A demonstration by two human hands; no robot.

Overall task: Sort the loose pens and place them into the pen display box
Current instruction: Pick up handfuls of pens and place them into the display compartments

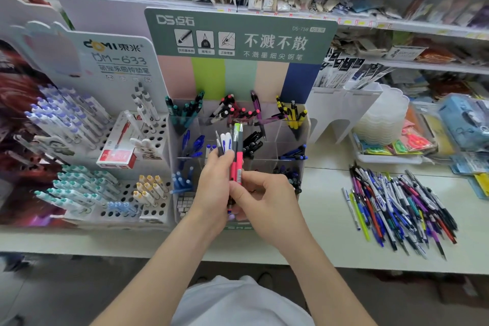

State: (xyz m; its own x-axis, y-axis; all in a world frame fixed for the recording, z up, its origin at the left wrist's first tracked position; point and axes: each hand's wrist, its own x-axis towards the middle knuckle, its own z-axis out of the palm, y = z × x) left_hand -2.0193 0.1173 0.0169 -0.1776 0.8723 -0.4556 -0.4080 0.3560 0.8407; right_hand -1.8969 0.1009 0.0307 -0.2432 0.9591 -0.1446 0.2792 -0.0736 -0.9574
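Observation:
My left hand (215,182) grips an upright bunch of pens (229,141) in front of the clear pen display box (304,124). My right hand (262,196) pinches a red and grey pen (239,164) in that bunch. The box has a green header card and compartments holding teal, pink-tipped, purple, yellow, blue and black pens. A pile of loose pens (399,206) lies on the white counter to the right, apart from both hands.
Left of the box stands a white pen rack (148,137) with purple, teal and yellow-capped pens and a red carton (119,148). A white stand (341,111) and trays of stationery (391,145) sit at right. The counter's front edge (370,264) runs below the hands.

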